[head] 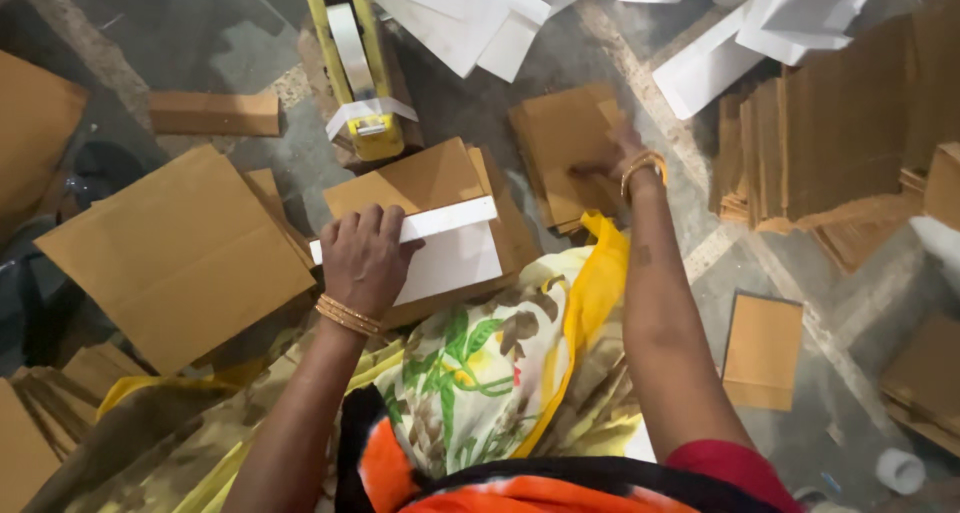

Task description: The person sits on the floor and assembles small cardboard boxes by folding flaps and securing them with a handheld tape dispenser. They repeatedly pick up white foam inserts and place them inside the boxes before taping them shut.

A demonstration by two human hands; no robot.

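The left hand (365,258) lies palm down, fingers together, pressing a white strip (440,221) onto a white sheet (455,263) atop a brown cardboard stack (430,178). The right hand (615,153) reaches forward, fingers flat on a smaller cardboard pile (560,138); its grip cannot be made out. A yellow tape dispenser (355,63) stands beyond the left hand.

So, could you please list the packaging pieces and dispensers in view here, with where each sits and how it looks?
White sheet: under the left hand, flat on a brown cardboard stack.
Small brown stack: ahead, right hand on it.
Yellow tape dispenser: top centre, white tape.
White folded sheets: top right, heaped.
Tall brown stack: far right.
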